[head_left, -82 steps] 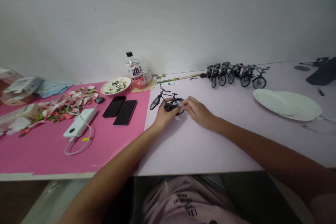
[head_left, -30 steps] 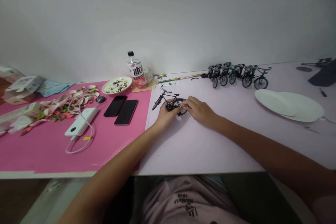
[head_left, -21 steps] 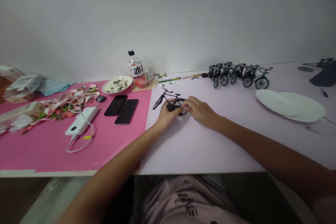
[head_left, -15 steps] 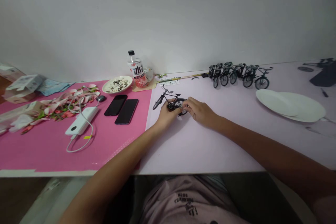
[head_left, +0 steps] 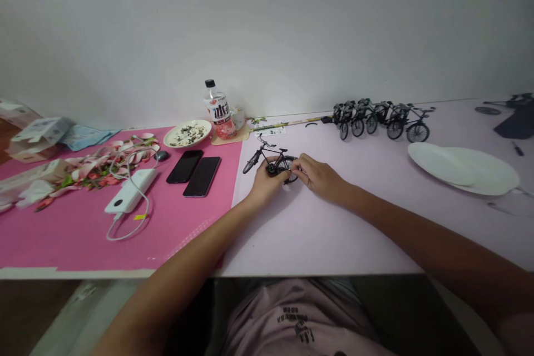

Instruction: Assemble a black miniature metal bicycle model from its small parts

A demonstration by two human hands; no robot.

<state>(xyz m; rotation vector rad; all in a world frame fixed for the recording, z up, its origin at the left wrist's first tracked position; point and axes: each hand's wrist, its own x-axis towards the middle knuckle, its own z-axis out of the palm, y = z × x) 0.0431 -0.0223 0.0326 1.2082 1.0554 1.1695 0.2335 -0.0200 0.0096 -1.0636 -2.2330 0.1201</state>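
Observation:
A small black model bicycle [head_left: 273,158] is held just over the pale part of the table, its handlebar and front wheel pointing left. My left hand [head_left: 267,182] is closed round the lower frame near the pedals, with the thumb laid toward the rear wheel. At the rear wheel, my right hand [head_left: 312,175] is closed in a pinch, fingertips against the hub area. Whether a small part sits between those fingertips cannot be made out. My fingers cover some of the frame and the back of the wheel.
Several finished-looking model bicycles [head_left: 371,117] stand in a row by the wall. White plates [head_left: 479,169] lie at right. On the pink mat are two phones [head_left: 202,177], a power bank [head_left: 131,192] with cable, artificial petals [head_left: 95,167], a bowl [head_left: 170,142] and a drink bottle [head_left: 221,114].
Hardly anything differs. Both hands keep their hold on the model bicycle, and the whole view has shifted very slightly.

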